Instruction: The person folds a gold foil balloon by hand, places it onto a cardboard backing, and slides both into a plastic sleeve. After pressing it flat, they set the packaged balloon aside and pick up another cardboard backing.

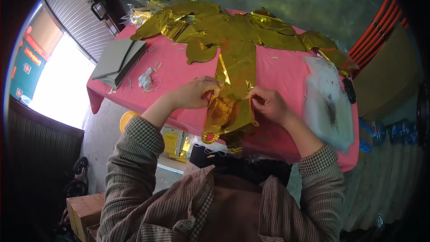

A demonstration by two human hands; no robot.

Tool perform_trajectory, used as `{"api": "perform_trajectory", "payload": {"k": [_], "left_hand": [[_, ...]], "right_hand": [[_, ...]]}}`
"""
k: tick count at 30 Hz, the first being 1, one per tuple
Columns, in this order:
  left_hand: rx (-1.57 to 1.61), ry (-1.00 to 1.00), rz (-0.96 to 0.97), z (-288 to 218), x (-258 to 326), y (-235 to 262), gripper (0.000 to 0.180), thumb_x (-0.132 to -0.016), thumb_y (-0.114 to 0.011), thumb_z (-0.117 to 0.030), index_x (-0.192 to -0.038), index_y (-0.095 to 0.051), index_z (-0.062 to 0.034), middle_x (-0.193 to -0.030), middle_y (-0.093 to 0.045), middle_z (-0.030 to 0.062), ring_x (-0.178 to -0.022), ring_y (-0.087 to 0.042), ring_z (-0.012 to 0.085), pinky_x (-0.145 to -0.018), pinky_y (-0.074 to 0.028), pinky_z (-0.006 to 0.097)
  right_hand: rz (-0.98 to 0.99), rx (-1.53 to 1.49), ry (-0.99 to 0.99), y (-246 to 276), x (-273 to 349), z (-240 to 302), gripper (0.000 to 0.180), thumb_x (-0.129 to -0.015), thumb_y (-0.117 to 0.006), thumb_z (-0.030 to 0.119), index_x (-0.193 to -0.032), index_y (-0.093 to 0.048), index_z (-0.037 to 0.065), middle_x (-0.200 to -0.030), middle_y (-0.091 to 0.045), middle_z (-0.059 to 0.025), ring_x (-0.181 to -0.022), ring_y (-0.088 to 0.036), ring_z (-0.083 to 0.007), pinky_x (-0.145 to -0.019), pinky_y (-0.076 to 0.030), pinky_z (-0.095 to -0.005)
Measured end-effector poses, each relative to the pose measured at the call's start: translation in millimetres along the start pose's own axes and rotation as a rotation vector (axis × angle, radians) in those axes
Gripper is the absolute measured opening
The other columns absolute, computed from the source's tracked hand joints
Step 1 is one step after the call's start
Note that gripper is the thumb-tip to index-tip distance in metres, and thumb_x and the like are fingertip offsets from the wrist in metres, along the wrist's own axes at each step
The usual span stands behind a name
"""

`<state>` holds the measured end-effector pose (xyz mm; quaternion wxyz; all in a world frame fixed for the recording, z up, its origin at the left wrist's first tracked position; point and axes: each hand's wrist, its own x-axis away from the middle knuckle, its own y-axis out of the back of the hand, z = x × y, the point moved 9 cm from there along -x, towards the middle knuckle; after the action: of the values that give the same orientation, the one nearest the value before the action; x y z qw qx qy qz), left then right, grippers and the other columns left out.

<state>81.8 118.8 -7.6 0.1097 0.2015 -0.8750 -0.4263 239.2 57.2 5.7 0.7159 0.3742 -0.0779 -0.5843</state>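
At the near edge of the pink-covered table [286, 78]: one gold foil piece [237, 65], shiny, creased, flat at its far end and bunched between the two hands, its far end meeting a heap of gold foil [228, 27] along the table's far side.

Left hand [201, 93]: thumb and fingers pinch the foil near its left edge. Right hand [268, 104]: thumb and forefinger pinch the opposite edge, the other fingers curled.

Handling, as judged: very light; thin and limp, with no stiffness to hold a shape; slick-faced, so likely to slide under a loose touch; quick to crease, and liable to tear or puncture under a nail or a hard pull. Best holds: the side edges, pinched with fingertip pads, or the small rounded tab [209, 137] at lower left, gently. The broad middle offers little purchase.

Adjacent, left: a bundle of white string [145, 79]; a grey folder [114, 60]. Adjacent, right: a stack of clear plastic bags [329, 107], with a black object [350, 90] beside it, kind uncertain.
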Motion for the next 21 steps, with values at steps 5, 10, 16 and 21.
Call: {"api": "perform_trajectory", "payload": {"k": [5, 10, 16, 21], "left_hand": [[-0.025, 0.019, 0.020, 2.6, 1.8, -1.0, 0.032, -0.067, -0.063, -0.005, -0.097, -0.054, -0.0104, -0.134, -0.047, 0.0103, -0.125, -0.038, 0.0299, -0.106, -0.028, 0.041], [-0.041, -0.001, 0.056, -7.4, 2.9, -4.9, 0.046, -0.068, -0.069, -0.012, -0.111, -0.053, -0.0110, -0.137, -0.044, 0.0110, -0.127, -0.036, 0.0296, -0.108, -0.025, 0.043], [0.140, 0.037, 0.035, -15.5, 12.6, -2.0, 0.059, -0.080, -0.067, -0.024, -0.133, -0.045, -0.0126, -0.138, -0.043, 0.0122, -0.128, -0.038, 0.0282, -0.108, -0.028, 0.041], [-0.015, -0.112, -0.184, -2.8, 16.3, -11.4, 0.033, -0.083, -0.060, -0.016, -0.116, -0.059, -0.0123, -0.126, -0.055, 0.0103, -0.118, -0.049, 0.0293, -0.098, -0.039, 0.041]], "right_hand": [[-0.027, -0.249, -0.054, 0.4, -9.5, -4.0, 0.006, -0.088, -0.052, -0.002, -0.090, -0.056, 0.002, -0.079, -0.058, 0.0016, -0.073, -0.054, -0.0033, -0.065, -0.045, -0.0206], [-0.062, -0.459, -0.165, -4.0, -14.7, -14.0, 0.007, -0.090, -0.049, -0.002, -0.092, -0.053, 0.004, -0.076, -0.055, 0.0027, -0.068, -0.050, -0.0010, -0.060, -0.042, -0.0177], [-0.086, -0.616, -0.242, -4.4, -12.4, -19.1, 0.010, -0.090, -0.048, -0.003, -0.093, -0.052, 0.006, -0.075, -0.052, 0.0031, -0.066, -0.048, -0.0006, -0.059, -0.039, -0.0167], [0.072, -0.418, -0.098, -3.0, -0.7, -3.3, 0.016, -0.085, -0.055, -0.002, -0.099, -0.054, 0.005, -0.082, -0.059, -0.0011, -0.073, -0.056, -0.0074, -0.063, -0.044, -0.0220]]}}
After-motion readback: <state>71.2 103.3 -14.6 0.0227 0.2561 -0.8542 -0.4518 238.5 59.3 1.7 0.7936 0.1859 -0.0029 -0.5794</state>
